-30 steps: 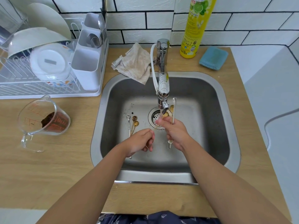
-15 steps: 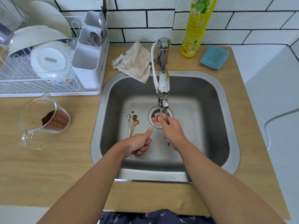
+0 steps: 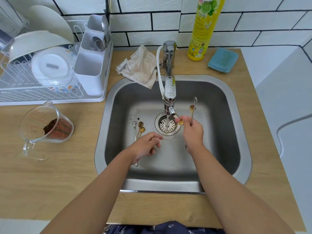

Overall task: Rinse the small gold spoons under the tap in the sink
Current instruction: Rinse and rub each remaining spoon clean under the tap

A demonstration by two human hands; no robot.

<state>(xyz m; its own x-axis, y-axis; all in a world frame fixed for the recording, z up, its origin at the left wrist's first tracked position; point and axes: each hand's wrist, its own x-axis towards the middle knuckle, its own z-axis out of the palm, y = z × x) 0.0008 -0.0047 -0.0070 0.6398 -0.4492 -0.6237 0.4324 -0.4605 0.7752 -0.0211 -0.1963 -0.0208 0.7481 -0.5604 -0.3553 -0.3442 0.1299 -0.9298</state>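
Midway — left hand [image 3: 145, 146] pinches one gold spoon [image 3: 170, 130] under the tap [image 3: 169, 92], right hand [image 3: 192, 132] grips two; three wait left of the sink [image 3: 243, 132] drain.

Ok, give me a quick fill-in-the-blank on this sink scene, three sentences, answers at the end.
1. The left hand pinches the handle of a gold spoon whose bowl sits under the ____.
2. The measuring jug with brown grounds stands on the counter ____ of the sink.
3. The yellow bottle stands beside a ____ sponge.

Answers: tap; left; blue
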